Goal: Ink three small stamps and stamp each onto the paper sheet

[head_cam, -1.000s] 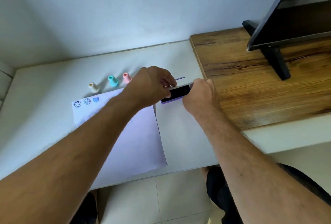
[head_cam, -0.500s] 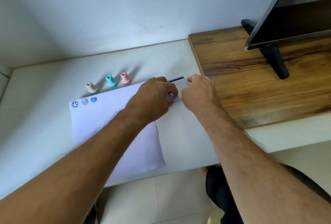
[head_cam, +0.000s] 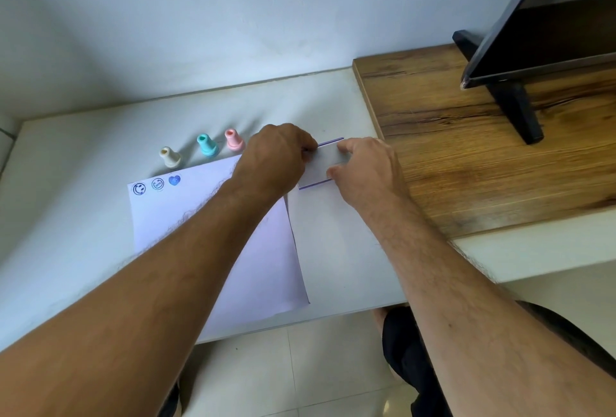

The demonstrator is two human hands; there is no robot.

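Three small stamps stand upright in a row on the white table: cream, teal and pink. Below them lies the paper sheet, with three blue prints, two smileys and a heart, in its top left corner. Right of the sheet, the ink pad case lies flat with its white lid shut and a purple edge showing. My left hand pinches its left side. My right hand holds its right side with the thumb on its front corner.
A raised wooden desktop adjoins the white table on the right and carries a black monitor on a stand. A wall runs along the back. The table's front edge is near my body, with tiled floor below.
The ink pad's dark inside was showing a second ago; its lid has since come down and the case now lies shut under both hands. The stamps have not moved.
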